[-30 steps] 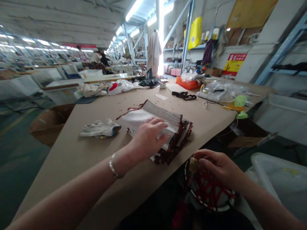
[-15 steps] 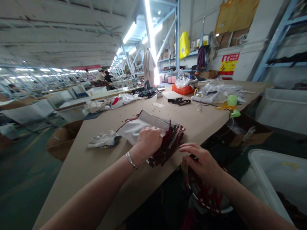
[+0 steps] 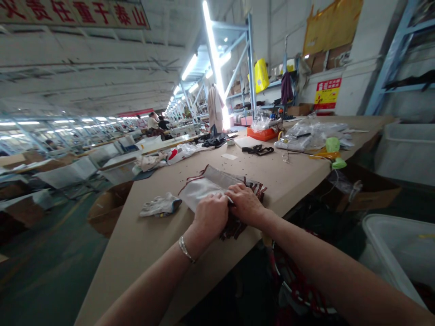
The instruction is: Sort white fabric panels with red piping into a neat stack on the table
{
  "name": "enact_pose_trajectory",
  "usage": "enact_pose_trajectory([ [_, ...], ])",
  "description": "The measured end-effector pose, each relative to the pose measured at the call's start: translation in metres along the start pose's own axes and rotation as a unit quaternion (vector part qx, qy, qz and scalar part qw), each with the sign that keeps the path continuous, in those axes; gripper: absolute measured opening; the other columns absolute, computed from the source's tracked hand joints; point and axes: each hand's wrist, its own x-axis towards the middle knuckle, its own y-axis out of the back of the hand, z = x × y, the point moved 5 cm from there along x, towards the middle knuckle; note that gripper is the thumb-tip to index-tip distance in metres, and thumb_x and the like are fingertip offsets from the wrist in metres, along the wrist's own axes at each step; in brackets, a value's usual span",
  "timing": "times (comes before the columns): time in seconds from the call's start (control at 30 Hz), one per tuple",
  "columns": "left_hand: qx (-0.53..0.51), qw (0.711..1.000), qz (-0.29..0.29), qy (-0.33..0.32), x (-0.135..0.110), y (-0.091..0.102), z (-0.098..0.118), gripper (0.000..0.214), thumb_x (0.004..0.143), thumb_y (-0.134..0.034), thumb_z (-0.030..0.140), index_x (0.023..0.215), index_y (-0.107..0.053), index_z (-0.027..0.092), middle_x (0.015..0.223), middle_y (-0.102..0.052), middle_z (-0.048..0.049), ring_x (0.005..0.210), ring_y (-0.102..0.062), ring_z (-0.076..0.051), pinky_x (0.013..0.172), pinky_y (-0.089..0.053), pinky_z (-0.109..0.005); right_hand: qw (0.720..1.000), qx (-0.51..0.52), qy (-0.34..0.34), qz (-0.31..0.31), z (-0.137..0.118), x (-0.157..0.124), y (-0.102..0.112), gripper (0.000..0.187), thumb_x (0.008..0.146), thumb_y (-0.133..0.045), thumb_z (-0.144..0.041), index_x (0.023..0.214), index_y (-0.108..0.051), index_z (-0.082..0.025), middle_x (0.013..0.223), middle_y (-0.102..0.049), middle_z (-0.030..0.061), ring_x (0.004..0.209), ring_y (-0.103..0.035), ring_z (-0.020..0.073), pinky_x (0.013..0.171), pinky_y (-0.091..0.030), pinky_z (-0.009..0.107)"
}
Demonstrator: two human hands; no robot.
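red-edged grey fabric sheets (image 3: 197,189) are gripped by left hand (image 3: 210,213) and right hand (image 3: 245,203); white cloth glove (image 3: 159,206) is seen at nine o'clock.

I'm in a sewing workshop, a large factory hall. At six o'clock I work at a broad brown table (image 3: 136,249), with a stack of edged cloth pieces (image 3: 200,186) on it. Toward ten o'clock long worktables (image 3: 149,152) run back in rows, with people (image 3: 152,122) among them, and a red-lettered sign (image 3: 76,13) hangs above. Tube lights (image 3: 189,68) line up at eleven. At one o'clock stands blue metal shelving (image 3: 252,68); at two, a red and yellow poster (image 3: 327,94) is on the wall. A cardboard box (image 3: 110,208) at eight and a plastic tub (image 3: 401,240) at four flank me.
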Motion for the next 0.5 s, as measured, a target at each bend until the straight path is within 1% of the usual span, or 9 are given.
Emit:
enact_pose_trajectory([
  [0.1,-0.001,0.999,0.032,0.004,-0.014,0.011,-0.006,0.023,0.089,-0.043,0.013,0.086,-0.066,0.016,0.090,-0.070,-0.0104,0.088,-0.066,-0.027,0.076,-0.049,-0.035,0.999,-0.031,-0.021,-0.014,0.006,0.016,0.012,0.024,0.088,-0.049,-0.015,0.103,-0.068,-0.017,0.105,-0.068,0.0121,0.102,-0.061,0.0288,0.083,-0.051,0.039],
  [0.17,-0.009,0.998,0.058,0.018,-0.026,0.014,-0.014,0.022,0.087,-0.044,0.013,0.087,-0.066,0.017,0.092,-0.069,-0.0101,0.087,-0.065,-0.027,0.075,-0.049,-0.035,0.998,-0.044,-0.053,-0.005,0.012,0.019,0.030,0.028,0.090,-0.044,-0.014,0.106,-0.067,-0.018,0.099,-0.071,0.0118,0.091,-0.066,0.0270,0.078,-0.051,0.038],
  [0.23,-0.054,0.993,0.097,0.047,-0.037,0.013,-0.025,0.020,0.086,-0.047,0.014,0.087,-0.066,0.016,0.091,-0.069,-0.0093,0.083,-0.066,-0.025,0.072,-0.048,-0.034,0.995,-0.052,-0.081,0.016,0.015,0.012,0.053,0.034,0.091,-0.040,-0.013,0.116,-0.063,-0.019,0.105,-0.071,0.0107,0.094,-0.067,0.0259,0.081,-0.051,0.038],
  [0.3,-0.162,0.973,0.142,0.085,-0.047,0.011,-0.034,0.016,0.084,-0.050,0.016,0.084,-0.066,0.017,0.081,-0.068,-0.0059,0.074,-0.065,-0.021,0.065,-0.048,-0.029,0.995,-0.059,-0.052,0.065,0.007,-0.007,0.080,0.038,0.089,-0.040,-0.011,0.121,-0.059,-0.018,0.111,-0.070,0.0097,0.102,-0.065,0.0249,0.086,-0.050,0.037],
  [0.33,-0.240,0.952,0.161,0.101,-0.051,0.008,-0.035,0.015,0.084,-0.051,0.016,0.083,-0.066,0.017,0.073,-0.067,-0.0033,0.067,-0.063,-0.018,0.060,-0.047,-0.027,0.993,-0.064,-0.019,0.099,0.000,-0.021,0.093,0.038,0.088,-0.041,-0.010,0.120,-0.060,-0.016,0.109,-0.070,0.0095,0.101,-0.065,0.0244,0.086,-0.050,0.036],
  [0.37,-0.328,0.921,0.178,0.111,-0.054,0.006,-0.032,0.014,0.083,-0.052,0.016,0.083,-0.066,0.017,0.067,-0.065,-0.0006,0.060,-0.061,-0.015,0.056,-0.045,-0.024,0.988,-0.068,0.018,0.137,-0.008,-0.037,0.104,0.035,0.087,-0.043,-0.011,0.117,-0.061,-0.015,0.105,-0.070,0.0095,0.098,-0.065,0.0242,0.085,-0.050,0.035],
  [0.43,-0.493,0.839,0.196,0.118,-0.058,0.000,-0.020,0.012,0.085,-0.053,0.017,0.086,-0.065,0.018,0.059,-0.062,0.0034,0.049,-0.055,-0.011,0.048,-0.043,-0.021,0.975,-0.074,0.063,0.200,-0.016,-0.074,0.119,0.031,0.088,-0.045,-0.011,0.114,-0.061,-0.013,0.095,-0.070,0.0094,0.087,-0.065,0.0236,0.080,-0.051,0.035],
  [0.47,-0.561,0.795,0.200,0.115,-0.059,-0.003,-0.011,0.011,0.087,-0.055,0.019,0.088,-0.065,0.018,0.058,-0.061,0.0043,0.047,-0.053,-0.010,0.046,-0.042,-0.019,0.972,-0.067,0.063,0.215,-0.015,-0.092,0.120,0.029,0.089,-0.047,-0.012,0.114,-0.060,-0.014,0.094,-0.070,0.0090,0.085,-0.064,0.0229,0.080,-0.051,0.035],
  [0.5,-0.617,0.752,0.208,0.109,-0.060,-0.005,-0.001,0.009,0.088,-0.056,0.020,0.089,-0.065,0.018,0.060,-0.062,0.0045,0.046,-0.053,-0.009,0.045,-0.042,-0.019,0.974,-0.047,0.053,0.217,-0.011,-0.110,0.117,0.029,0.090,-0.050,-0.015,0.118,-0.058,-0.015,0.098,-0.069,0.0090,0.088,-0.064,0.0225,0.081,-0.051,0.034],
])
